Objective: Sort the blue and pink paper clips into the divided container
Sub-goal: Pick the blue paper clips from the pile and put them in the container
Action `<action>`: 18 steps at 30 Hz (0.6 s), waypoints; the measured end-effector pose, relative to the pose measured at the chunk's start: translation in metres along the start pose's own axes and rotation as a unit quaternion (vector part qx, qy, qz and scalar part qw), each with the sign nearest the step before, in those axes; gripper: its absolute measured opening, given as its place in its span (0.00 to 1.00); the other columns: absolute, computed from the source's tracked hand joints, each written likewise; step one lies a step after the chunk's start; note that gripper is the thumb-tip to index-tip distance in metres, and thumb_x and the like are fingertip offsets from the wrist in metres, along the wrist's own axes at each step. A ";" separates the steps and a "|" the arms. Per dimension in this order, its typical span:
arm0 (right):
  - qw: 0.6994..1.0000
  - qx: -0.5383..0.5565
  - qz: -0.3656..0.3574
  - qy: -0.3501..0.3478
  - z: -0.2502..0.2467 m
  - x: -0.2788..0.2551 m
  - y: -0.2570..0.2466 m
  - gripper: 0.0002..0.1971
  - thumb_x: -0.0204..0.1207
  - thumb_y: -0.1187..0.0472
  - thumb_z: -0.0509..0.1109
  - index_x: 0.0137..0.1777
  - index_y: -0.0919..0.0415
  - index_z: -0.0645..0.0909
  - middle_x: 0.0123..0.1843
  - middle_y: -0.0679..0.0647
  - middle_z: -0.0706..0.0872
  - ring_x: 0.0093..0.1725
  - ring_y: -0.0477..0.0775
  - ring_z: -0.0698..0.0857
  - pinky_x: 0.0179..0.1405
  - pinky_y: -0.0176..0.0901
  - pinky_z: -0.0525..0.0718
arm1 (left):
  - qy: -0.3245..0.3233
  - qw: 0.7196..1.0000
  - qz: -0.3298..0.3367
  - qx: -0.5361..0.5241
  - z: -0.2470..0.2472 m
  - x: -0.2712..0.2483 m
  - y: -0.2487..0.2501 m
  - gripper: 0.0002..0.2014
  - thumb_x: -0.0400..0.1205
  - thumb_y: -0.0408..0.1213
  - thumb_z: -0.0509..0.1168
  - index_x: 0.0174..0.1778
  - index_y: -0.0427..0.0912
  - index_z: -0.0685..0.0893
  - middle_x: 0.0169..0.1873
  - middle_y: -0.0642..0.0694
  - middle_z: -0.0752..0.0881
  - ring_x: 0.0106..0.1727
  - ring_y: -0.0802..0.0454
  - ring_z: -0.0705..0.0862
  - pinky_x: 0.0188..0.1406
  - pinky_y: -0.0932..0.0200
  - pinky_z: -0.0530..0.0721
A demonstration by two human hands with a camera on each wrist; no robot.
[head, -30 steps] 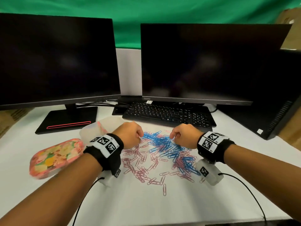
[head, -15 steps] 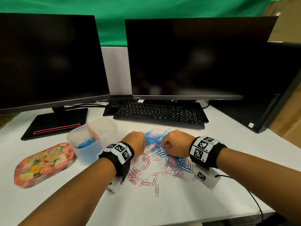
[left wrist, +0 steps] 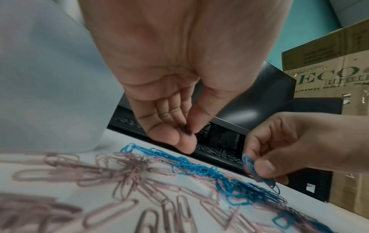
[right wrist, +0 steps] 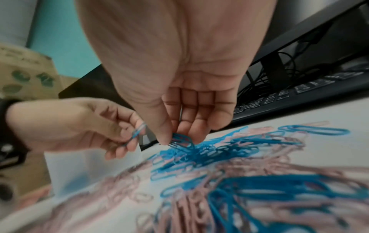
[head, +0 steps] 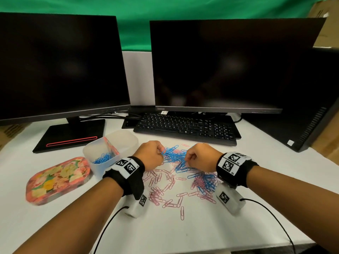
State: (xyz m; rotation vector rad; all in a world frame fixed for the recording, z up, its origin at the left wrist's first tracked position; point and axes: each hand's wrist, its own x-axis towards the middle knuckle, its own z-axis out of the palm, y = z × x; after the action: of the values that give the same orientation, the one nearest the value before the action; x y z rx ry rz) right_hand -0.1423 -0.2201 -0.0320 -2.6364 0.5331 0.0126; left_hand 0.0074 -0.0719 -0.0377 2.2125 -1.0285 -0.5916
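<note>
Blue paper clips [head: 174, 155] and pink paper clips [head: 161, 182] lie mixed in a pile on the white table [head: 183, 233]. The translucent divided container [head: 126, 142] stands left of the pile, with blue clips [head: 102, 158] in its near compartment. My left hand [head: 162, 152] pinches a blue clip [left wrist: 186, 133] between thumb and fingers just above the pile's far left edge. My right hand [head: 187, 159] pinches a small bunch of blue clips [right wrist: 179, 140] over the pile's middle. The two hands are a short distance apart.
A floral pink lid [head: 58, 178] lies left of the container. A black keyboard [head: 185, 127] runs just behind the pile, under two dark monitors. A monitor base [head: 69, 134] sits behind the container. A black computer case [head: 302, 125] stands at the right.
Both hands drew closer together over the blue part of the pile, and each now pinches blue clips. The head view shifted, so the container shows fully.
</note>
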 end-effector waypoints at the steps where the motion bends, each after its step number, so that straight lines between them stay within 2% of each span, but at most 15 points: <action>1: 1.000 0.018 0.006 0.006 -0.003 0.001 0.002 0.04 0.74 0.61 0.73 0.46 0.56 0.90 0.37 0.48 0.88 0.38 0.45 0.83 0.42 0.37 0.81 | -0.005 1.000 0.002 -0.019 0.001 0.000 0.001 0.13 0.75 0.25 0.64 0.51 0.46 0.82 0.44 0.38 0.91 0.48 0.40 0.90 0.52 0.48 0.89; 3: 0.997 0.068 0.021 0.008 -0.008 0.004 0.006 0.04 0.74 0.62 0.74 0.44 0.51 0.87 0.34 0.49 0.87 0.34 0.45 0.83 0.39 0.37 0.81 | -0.018 0.998 0.003 -0.053 0.004 -0.001 0.004 0.20 0.76 0.23 0.63 0.60 0.47 0.80 0.43 0.35 0.91 0.47 0.39 0.90 0.52 0.47 0.89; 4: 0.993 0.115 0.029 0.001 -0.010 0.004 0.008 0.05 0.75 0.64 0.73 0.43 0.52 0.85 0.33 0.52 0.87 0.31 0.46 0.82 0.37 0.38 0.81 | -0.023 0.997 0.000 -0.071 0.007 -0.001 0.007 0.21 0.77 0.22 0.62 0.61 0.49 0.79 0.44 0.33 0.91 0.45 0.39 0.90 0.51 0.47 0.88; 7: 0.952 0.298 0.060 -0.017 -0.012 0.001 0.012 0.07 0.77 0.73 0.70 0.44 0.60 0.83 0.31 0.60 0.83 0.26 0.54 0.81 0.28 0.41 0.85 | -0.046 0.990 -0.013 -0.131 0.015 0.001 0.011 0.20 0.79 0.20 0.57 0.60 0.44 0.80 0.39 0.36 0.89 0.39 0.42 0.87 0.51 0.41 0.87; 9: 0.925 0.372 0.081 -0.023 -0.014 -0.002 0.013 0.07 0.78 0.76 0.67 0.45 0.64 0.82 0.33 0.61 0.82 0.25 0.52 0.82 0.26 0.38 0.87 | -0.067 0.985 -0.030 -0.159 0.021 0.003 0.014 0.18 0.80 0.18 0.55 0.57 0.42 0.78 0.38 0.39 0.87 0.37 0.41 0.88 0.52 0.38 0.87; 12: 0.898 0.427 0.101 -0.033 -0.016 -0.006 0.017 0.08 0.78 0.77 0.65 0.50 0.66 0.81 0.36 0.62 0.83 0.24 0.50 0.83 0.26 0.39 0.87 | -0.088 0.980 -0.044 -0.170 0.027 0.003 0.020 0.15 0.81 0.19 0.53 0.54 0.44 0.73 0.40 0.40 0.85 0.34 0.44 0.87 0.41 0.47 0.87; 14: 0.875 0.467 0.123 -0.038 -0.016 -0.008 0.021 0.11 0.79 0.78 0.62 0.55 0.66 0.80 0.39 0.62 0.85 0.28 0.53 0.86 0.26 0.40 0.87 | -0.092 0.985 -0.033 -0.140 0.031 0.001 0.026 0.14 0.81 0.20 0.53 0.54 0.44 0.72 0.40 0.40 0.85 0.31 0.47 0.84 0.33 0.54 0.83; 16: 0.847 0.509 0.146 -0.048 -0.016 -0.009 0.025 0.12 0.80 0.77 0.59 0.58 0.66 0.79 0.39 0.62 0.85 0.32 0.56 0.87 0.27 0.43 0.86 | -0.088 0.990 -0.023 -0.106 0.035 0.003 0.030 0.12 0.79 0.22 0.54 0.52 0.43 0.72 0.36 0.40 0.84 0.26 0.50 0.78 0.28 0.59 0.76; 18: 0.827 0.533 0.170 -0.051 -0.015 -0.010 0.026 0.12 0.80 0.76 0.58 0.58 0.66 0.78 0.38 0.61 0.83 0.32 0.57 0.85 0.27 0.45 0.83 | -0.078 0.994 -0.012 -0.069 0.040 0.004 0.034 0.08 0.80 0.28 0.56 0.50 0.44 0.74 0.30 0.45 0.80 0.25 0.52 0.73 0.25 0.60 0.69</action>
State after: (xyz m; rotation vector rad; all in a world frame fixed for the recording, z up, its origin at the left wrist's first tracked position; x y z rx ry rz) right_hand -0.1626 -0.2445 -0.0285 -1.4184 0.6972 -0.0282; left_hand -0.0317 -0.1061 -0.0431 2.0867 -1.0084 -0.8333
